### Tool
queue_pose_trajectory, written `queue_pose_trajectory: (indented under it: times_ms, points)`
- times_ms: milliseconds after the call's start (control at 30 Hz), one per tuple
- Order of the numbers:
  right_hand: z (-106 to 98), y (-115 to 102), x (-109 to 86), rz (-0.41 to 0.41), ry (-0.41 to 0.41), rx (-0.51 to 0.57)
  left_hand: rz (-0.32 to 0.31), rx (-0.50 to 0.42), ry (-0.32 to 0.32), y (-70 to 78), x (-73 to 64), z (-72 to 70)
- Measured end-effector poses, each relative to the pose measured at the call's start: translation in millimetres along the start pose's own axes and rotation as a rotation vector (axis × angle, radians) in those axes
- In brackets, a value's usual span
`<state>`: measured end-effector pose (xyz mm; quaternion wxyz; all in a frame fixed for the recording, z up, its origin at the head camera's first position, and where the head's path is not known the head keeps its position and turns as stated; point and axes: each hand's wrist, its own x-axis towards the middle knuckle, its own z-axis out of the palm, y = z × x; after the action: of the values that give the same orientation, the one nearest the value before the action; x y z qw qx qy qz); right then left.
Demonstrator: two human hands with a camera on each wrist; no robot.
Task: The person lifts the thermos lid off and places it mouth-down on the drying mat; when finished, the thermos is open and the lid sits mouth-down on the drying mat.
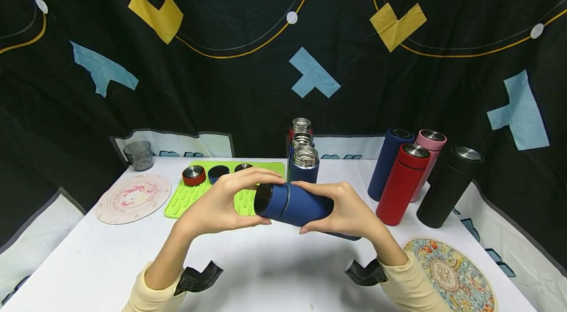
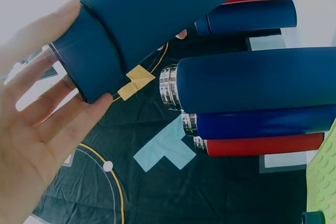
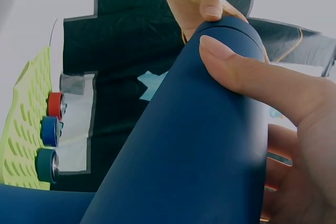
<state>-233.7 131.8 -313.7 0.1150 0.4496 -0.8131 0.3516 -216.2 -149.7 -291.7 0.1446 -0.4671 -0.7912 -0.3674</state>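
Observation:
A navy thermos (image 1: 307,206) is held tilted on its side above the white table, its lid end toward the left. My left hand (image 1: 217,203) grips the thermos lid (image 2: 86,56), thumb on one side and fingers on the other. Round the body, just behind the lid seam, my right hand (image 1: 350,208) has its thumb and fingers. The lid is on the body, with a thin seam between them. Behind stand three lidless flasks with bare metal necks: a navy flask (image 2: 252,80), a brighter blue flask (image 2: 262,123) and a red flask (image 2: 262,145).
On a green mat (image 1: 177,206) sit a red lid (image 3: 55,104), a blue lid (image 3: 50,131) and a dark lid (image 3: 46,164). Several lidded thermoses, including a red one (image 1: 403,184), stand at right. A grey cup (image 1: 139,156) and pink round mat (image 1: 133,199) lie left; a floral mat (image 1: 447,272), front right.

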Motion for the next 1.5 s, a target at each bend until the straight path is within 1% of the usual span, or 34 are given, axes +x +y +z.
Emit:
queue_pose_trajectory:
  times_ms: [67,133,200,333,367,433,500,600,733,833,967,1067,1167,1267,1367,1500]
  points:
    - [0.6,-0.6,-0.3,0.003,0.01,-0.002,-0.004,-0.002,0.016,-0.1,0.3,0.3]
    - [1.7,-1.5,-0.6,0.004,0.028,-0.023,-0.028,-0.01,0.036,-0.3,0.3,0.7]
    - [3.4,-2.5,-0.8,-0.009,0.054,-0.066,-0.074,-0.015,0.061,-0.3,0.3,1.5]
    - [6.6,-4.4,-1.1,-0.06,0.117,-0.187,-0.175,-0.011,0.103,1.2,1.3,3.4]
    - [7.2,-4.8,-1.3,-0.07,0.129,-0.21,-0.192,-0.006,0.108,1.6,1.3,3.8]
    - [7.8,-4.9,-1.5,-0.081,0.147,-0.239,-0.207,0.001,0.11,2.4,1.5,4.0]
    - [7.8,-4.7,-1.6,-0.081,0.149,-0.242,-0.197,0.001,0.1,2.5,1.3,3.7]
    - [6.4,-4.2,-1.7,-0.064,0.124,-0.212,-0.15,-0.003,0.067,1.2,0.7,2.4]
    - [3.3,-3.0,-2.5,-0.029,0.065,-0.136,-0.069,0.001,0.014,0.0,-0.9,0.3]
    - [0.9,-0.6,-2.6,-0.017,0.024,-0.064,-0.035,0.005,-0.014,1.6,-1.5,-0.5]
    - [-1.5,2.5,-1.8,-0.022,-0.008,-0.011,-0.016,0.002,-0.025,2.9,-1.5,-0.5]
    - [-1.9,2.3,-1.9,-0.017,-0.006,-0.007,-0.004,0.008,-0.013,2.0,-1.0,0.2]
    - [-1.3,0.1,-2.4,-0.005,0.016,-0.02,-0.008,0.008,0.009,0.8,-0.6,1.1]
    - [0.1,-2.8,-2.9,-0.012,0.05,-0.061,-0.031,-0.004,0.04,0.0,-0.4,1.9]
    - [1.5,-5.8,-2.3,-0.034,0.091,-0.124,-0.067,-0.013,0.076,-0.1,-0.2,2.6]
    - [3.6,-8.5,-2.3,-0.053,0.138,-0.212,-0.129,-0.017,0.114,0.3,0.1,3.5]
